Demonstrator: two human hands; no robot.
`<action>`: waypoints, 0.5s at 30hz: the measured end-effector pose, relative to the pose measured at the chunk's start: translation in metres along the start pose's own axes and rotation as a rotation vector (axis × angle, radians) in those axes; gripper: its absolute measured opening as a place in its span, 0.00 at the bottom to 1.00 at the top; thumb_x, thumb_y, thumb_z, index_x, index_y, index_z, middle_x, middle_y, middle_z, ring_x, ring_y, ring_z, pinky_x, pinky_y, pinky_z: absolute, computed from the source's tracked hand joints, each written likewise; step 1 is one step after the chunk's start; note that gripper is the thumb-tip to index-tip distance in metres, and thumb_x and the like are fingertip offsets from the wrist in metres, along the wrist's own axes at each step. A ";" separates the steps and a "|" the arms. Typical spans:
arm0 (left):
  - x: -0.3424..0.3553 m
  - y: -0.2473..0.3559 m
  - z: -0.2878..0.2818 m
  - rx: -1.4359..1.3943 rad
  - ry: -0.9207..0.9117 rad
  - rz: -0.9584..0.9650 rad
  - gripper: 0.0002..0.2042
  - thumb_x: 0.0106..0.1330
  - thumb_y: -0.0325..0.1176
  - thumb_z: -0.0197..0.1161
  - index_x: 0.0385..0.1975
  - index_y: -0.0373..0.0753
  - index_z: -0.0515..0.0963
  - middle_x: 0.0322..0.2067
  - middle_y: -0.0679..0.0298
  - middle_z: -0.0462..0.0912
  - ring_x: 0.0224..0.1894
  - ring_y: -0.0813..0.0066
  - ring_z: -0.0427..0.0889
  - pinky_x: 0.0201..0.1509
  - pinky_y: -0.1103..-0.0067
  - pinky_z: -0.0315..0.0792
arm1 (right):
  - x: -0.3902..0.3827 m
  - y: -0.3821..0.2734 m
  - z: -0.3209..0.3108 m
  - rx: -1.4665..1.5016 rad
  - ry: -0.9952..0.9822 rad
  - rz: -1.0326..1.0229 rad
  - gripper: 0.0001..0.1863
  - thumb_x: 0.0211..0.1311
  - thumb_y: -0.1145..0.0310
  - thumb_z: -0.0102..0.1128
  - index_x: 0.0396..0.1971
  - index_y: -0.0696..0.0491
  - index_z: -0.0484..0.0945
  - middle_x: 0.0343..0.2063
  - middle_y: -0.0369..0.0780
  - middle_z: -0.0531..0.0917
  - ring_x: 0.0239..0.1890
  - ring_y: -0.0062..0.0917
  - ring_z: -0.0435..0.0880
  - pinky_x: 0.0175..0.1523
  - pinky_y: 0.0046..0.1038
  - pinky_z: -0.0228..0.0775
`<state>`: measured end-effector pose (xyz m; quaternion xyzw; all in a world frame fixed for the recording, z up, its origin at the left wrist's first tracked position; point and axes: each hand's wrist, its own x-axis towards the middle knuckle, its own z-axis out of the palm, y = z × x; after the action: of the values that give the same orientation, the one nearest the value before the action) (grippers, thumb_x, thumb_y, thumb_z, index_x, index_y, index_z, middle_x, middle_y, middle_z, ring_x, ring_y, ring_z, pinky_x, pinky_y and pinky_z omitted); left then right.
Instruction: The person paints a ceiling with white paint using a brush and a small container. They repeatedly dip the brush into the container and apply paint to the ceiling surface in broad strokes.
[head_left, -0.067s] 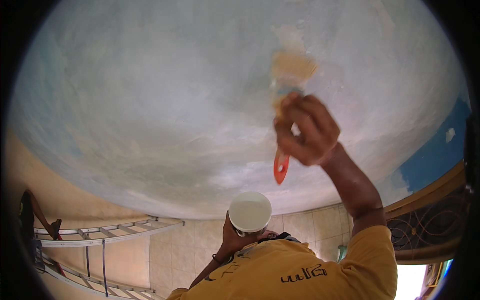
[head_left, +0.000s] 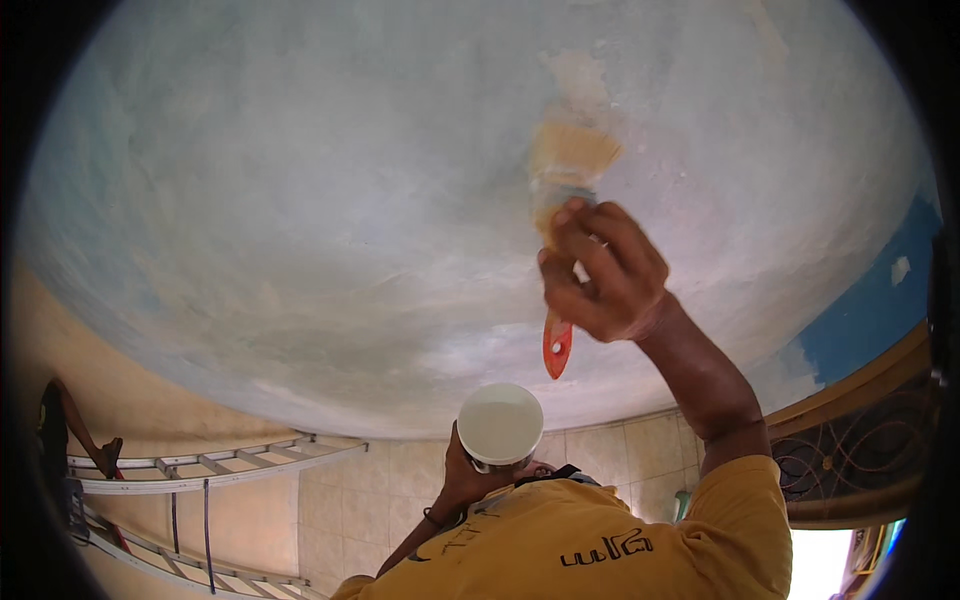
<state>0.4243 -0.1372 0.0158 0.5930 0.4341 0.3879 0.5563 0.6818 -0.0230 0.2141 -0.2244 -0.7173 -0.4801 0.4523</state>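
Observation:
A flat paintbrush (head_left: 558,345) with a red handle tip and pale bristles is gripped in my right hand (head_left: 610,270). Its bristles, slightly smeared by motion, lie against the pale, cloudy blue-grey painted surface (head_left: 350,190). Just above the bristles runs a whitish patch of paint. My left hand (head_left: 470,478) holds a round white tub (head_left: 500,425) below and to the left of the brush, its mouth facing up. White contents fill what I see of its inside. Part of the left hand's fingers is hidden behind the tub.
At the lower left stands a metal ladder (head_left: 215,470), with another person's leg and foot (head_left: 100,455) on it. A strip of deeper blue (head_left: 860,310) borders the painted surface at right, beside a dark ornamental grille (head_left: 850,460). Beige tiles (head_left: 370,500) lie behind me.
My right hand and the paintbrush have shifted a little down and to the left across the painted surface. The left hand and the tub stay in place.

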 end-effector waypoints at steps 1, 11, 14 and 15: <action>0.004 -0.003 0.003 -0.025 -0.017 0.013 0.50 0.37 0.38 0.89 0.61 0.34 0.62 0.54 0.57 0.78 0.56 0.67 0.80 0.59 0.70 0.76 | -0.008 -0.002 -0.001 0.042 -0.017 0.007 0.11 0.42 0.78 0.69 0.22 0.51 0.73 0.35 0.44 0.82 0.36 0.36 0.83 0.35 0.31 0.81; 0.013 0.003 0.017 -0.042 -0.103 -0.006 0.51 0.37 0.38 0.89 0.63 0.36 0.62 0.55 0.57 0.78 0.59 0.66 0.79 0.61 0.67 0.76 | -0.001 0.041 -0.029 0.421 0.109 0.577 0.09 0.50 0.80 0.73 0.31 0.55 0.83 0.31 0.41 0.85 0.31 0.26 0.86 0.32 0.23 0.77; 0.013 0.000 0.016 0.050 -0.096 0.079 0.51 0.37 0.38 0.89 0.63 0.37 0.62 0.56 0.57 0.78 0.59 0.65 0.78 0.62 0.67 0.75 | 0.011 0.053 -0.028 0.545 0.195 0.690 0.06 0.53 0.81 0.70 0.31 0.58 0.82 0.29 0.40 0.84 0.32 0.21 0.85 0.35 0.22 0.77; 0.013 -0.001 0.016 0.037 -0.093 0.078 0.51 0.37 0.38 0.89 0.63 0.37 0.62 0.56 0.57 0.78 0.59 0.65 0.78 0.62 0.67 0.75 | 0.016 0.053 -0.031 0.549 0.190 0.664 0.06 0.54 0.81 0.69 0.31 0.59 0.81 0.29 0.39 0.84 0.33 0.20 0.84 0.36 0.22 0.77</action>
<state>0.4434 -0.1302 0.0137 0.6372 0.3914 0.3731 0.5492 0.7274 -0.0292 0.2577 -0.2689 -0.6624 -0.1190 0.6890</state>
